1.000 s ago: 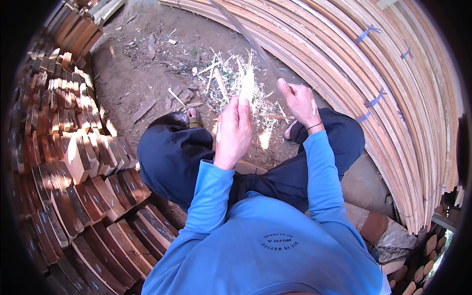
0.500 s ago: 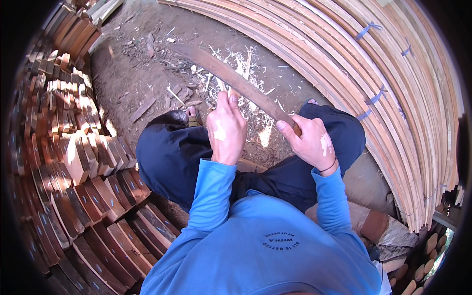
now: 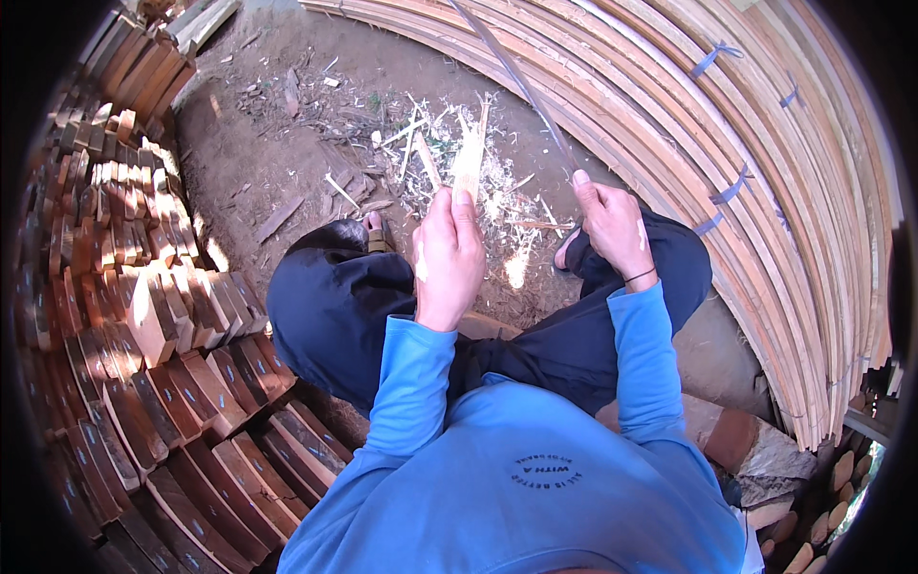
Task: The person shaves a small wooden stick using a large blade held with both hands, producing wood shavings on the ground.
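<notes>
In the head view, the knife (image 3: 521, 81) has swung off the wood (image 3: 469, 161), across which it lay half a second ago, and now points up and away, beyond the right edge of the shavings (image 3: 502, 201). The right hand (image 3: 614, 231), lower right of the shavings, is clenched around its handle. The left hand (image 3: 449, 253), at the shavings' lower left, grasps the lower end of the wood, whose pale upper part stands out over them, apart from the knife. Whether it also holds the narrow strip (image 3: 427, 161) beside the wood, I cannot tell. Right of the shavings curve long planks (image 3: 669, 143); well left of the shavings stand stacked blocks (image 3: 196, 383). Judging by the pale surface and scattered shavings, much cutting looks done; how much is left cannot be told.
</notes>
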### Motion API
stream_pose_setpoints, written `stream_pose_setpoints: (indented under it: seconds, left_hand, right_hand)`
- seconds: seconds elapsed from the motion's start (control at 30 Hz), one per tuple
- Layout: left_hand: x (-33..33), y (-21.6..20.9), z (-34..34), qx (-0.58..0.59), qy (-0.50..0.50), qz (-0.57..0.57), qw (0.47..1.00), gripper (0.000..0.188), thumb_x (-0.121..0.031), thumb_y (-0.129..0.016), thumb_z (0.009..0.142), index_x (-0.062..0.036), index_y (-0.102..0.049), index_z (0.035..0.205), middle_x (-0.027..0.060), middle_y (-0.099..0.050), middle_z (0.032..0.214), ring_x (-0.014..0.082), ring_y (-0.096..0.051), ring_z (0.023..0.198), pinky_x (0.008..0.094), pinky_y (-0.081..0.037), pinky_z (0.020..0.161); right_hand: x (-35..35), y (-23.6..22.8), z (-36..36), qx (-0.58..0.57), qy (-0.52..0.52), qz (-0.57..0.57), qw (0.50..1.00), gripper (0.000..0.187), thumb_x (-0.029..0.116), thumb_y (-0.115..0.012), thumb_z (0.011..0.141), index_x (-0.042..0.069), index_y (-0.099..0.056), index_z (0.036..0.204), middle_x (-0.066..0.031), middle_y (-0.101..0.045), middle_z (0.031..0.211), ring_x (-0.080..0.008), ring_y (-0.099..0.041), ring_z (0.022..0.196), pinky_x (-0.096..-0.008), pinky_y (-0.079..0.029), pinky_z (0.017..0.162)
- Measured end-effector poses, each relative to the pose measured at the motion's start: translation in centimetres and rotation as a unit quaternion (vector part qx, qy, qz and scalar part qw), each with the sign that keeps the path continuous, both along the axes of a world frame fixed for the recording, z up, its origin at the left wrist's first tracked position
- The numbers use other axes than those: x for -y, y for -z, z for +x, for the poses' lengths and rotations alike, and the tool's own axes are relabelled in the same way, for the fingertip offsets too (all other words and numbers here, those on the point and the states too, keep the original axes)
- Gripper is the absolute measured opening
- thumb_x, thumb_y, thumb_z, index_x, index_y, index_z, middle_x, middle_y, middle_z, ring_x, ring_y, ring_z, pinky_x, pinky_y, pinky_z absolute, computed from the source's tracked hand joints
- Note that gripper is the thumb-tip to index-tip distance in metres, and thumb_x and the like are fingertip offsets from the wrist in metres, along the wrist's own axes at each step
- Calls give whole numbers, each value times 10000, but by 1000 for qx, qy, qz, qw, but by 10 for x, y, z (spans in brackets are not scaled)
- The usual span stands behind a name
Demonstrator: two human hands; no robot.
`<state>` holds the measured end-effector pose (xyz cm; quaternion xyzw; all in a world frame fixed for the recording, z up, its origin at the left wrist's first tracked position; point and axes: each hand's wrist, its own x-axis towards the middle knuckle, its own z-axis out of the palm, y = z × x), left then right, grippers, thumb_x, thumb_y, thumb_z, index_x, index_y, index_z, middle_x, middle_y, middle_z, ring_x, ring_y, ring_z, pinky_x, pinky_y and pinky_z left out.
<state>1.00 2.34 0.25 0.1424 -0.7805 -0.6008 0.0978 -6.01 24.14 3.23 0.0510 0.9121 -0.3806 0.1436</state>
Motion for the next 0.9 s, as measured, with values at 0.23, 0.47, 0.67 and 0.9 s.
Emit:
stream_pose_setpoints:
  seconds: [0.23,0.47,0.67,0.9]
  left_hand:
    - [4,-4,-3,35,7,120,992,357,-276,-459,1152,-41,-555,900,-3,-508,682,82,-465,599,300,-385,539]
    - [9,4,-4,46,-2,152,987,384,-284,-458,1150,-33,-549,874,7,-517,660,100,-467,575,320,-394,527]
    - [10,-11,-1,84,23,315,945,336,-351,-465,1156,-117,-502,917,-65,-424,683,25,-354,517,226,-277,436]
    - [1,-15,5,54,110,268,956,348,-327,-462,1159,-92,-521,910,-55,-475,708,34,-416,580,234,-345,504]
  right_hand:
    - [-8,2,17,-51,-75,-70,993,657,534,-569,1075,-16,-640,724,-85,-523,524,-190,-632,443,-364,-480,539]
    - [-19,11,34,-89,-198,-68,974,546,483,-673,1020,-18,-697,805,-194,-514,580,-331,-508,504,-422,-411,531]
    - [-13,11,35,-98,-210,-50,972,545,472,-677,1015,-23,-697,791,-211,-542,594,-358,-561,524,-436,-430,545]
    - [0,28,3,-109,-99,-7,989,658,544,-588,1051,-43,-653,760,-199,-513,548,-318,-586,467,-435,-437,522]
